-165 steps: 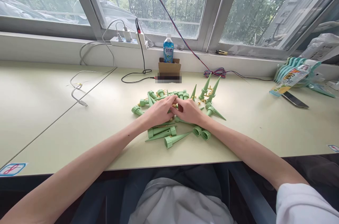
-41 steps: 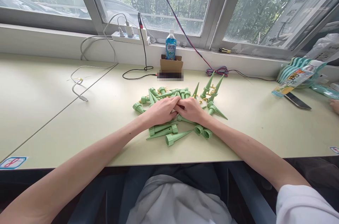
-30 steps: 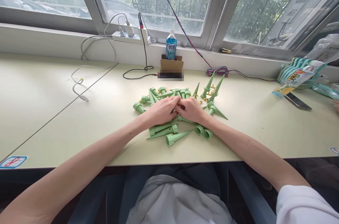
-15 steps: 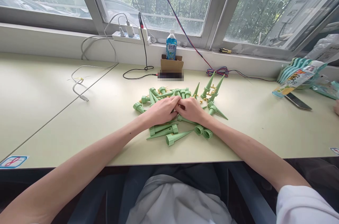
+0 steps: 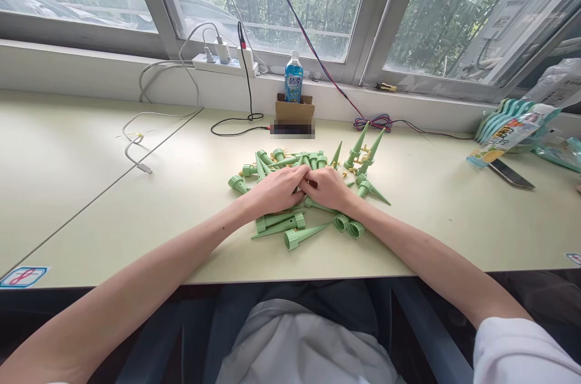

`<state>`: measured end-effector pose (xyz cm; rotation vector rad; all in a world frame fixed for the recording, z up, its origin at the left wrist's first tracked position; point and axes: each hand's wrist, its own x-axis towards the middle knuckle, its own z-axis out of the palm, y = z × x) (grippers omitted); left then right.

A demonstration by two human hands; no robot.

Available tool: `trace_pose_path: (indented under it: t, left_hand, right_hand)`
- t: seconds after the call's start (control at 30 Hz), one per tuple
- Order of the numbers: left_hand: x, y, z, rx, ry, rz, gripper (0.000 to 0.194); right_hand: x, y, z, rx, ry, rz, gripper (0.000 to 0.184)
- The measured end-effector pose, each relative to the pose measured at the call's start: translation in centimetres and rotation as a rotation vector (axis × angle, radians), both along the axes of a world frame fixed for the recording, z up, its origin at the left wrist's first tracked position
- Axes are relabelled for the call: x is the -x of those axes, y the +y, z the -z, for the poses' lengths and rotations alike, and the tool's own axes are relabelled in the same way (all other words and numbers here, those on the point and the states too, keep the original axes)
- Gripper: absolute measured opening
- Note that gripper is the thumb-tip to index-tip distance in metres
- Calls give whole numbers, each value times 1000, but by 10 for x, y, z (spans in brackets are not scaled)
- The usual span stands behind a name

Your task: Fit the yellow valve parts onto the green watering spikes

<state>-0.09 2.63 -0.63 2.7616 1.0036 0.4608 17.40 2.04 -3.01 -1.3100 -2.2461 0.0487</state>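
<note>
My left hand and my right hand meet above a heap of green plastic watering spikes, thumbs side by side and fingers curled inward. Whatever they hold between them is hidden by the fingers. In front of the hands lies one green spike with its threaded collar to the left. Two collars face me just below my right wrist. Behind that wrist, a pair of spikes stands point up, with small yellow valves beside them. More spikes lie behind my left hand.
At the back, a bottle of blue liquid rises behind a small cardboard box. A power strip sits on the ledge. Coiled red-blue wire, a phone and a tilted drink bottle are to the right. A white cable lies left.
My hands and the spikes look the same as before. At the far right edge, another person's hand has drawn back almost out of view.
</note>
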Motion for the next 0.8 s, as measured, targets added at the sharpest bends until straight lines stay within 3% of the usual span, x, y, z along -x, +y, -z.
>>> trace_pose_path:
  t: [0.8]
  left_hand:
    - [1, 1, -1, -6, -17, 9, 17]
  right_hand:
    - [-2, 1, 2, -14, 43, -23, 43]
